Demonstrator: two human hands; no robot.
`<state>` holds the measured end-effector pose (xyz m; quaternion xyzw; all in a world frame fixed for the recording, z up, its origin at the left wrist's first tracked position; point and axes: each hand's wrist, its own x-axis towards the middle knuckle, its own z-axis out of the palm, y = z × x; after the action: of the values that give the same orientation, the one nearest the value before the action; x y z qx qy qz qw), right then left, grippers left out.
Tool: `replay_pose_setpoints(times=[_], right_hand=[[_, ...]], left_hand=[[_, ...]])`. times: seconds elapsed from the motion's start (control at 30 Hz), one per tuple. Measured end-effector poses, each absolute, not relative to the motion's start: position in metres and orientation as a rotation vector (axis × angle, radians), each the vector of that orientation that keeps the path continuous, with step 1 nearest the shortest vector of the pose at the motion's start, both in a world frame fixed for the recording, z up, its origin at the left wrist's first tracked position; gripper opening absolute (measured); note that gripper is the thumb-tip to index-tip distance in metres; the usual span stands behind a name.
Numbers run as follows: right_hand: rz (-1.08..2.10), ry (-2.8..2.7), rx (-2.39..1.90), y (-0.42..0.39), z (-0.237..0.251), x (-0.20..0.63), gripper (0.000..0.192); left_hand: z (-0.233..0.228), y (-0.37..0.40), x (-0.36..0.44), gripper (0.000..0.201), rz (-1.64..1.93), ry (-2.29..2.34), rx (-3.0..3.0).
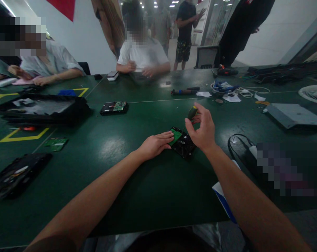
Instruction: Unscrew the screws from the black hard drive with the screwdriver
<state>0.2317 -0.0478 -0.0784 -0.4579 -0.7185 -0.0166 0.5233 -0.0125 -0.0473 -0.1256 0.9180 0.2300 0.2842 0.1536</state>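
The right hand (pixel 202 130) pinches a screwdriver (pixel 192 113) upright, tip just below its fingers on the hard drive (pixel 183 144), which the left hand (pixel 155 144) presses flat-fingered.

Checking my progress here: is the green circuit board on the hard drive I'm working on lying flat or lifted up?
Lifted. The green circuit board tilts up off the hard drive, with the left hand touching its edge.

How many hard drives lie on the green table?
2: one hard drive under the left hand and right hand, another farther left. Dark items at the left edge are unclear.
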Motion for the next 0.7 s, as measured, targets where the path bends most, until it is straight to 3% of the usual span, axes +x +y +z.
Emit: replay_pose_setpoints(times=[0.7], right_hand=[[-0.048, -1.708, -1.100, -0.0459, -0.0791, 0.2340, 0.066]], left_hand=[[-0.1281, -0.0459, -0.0131, 0.045, 0.802, 0.663, 2.636]])
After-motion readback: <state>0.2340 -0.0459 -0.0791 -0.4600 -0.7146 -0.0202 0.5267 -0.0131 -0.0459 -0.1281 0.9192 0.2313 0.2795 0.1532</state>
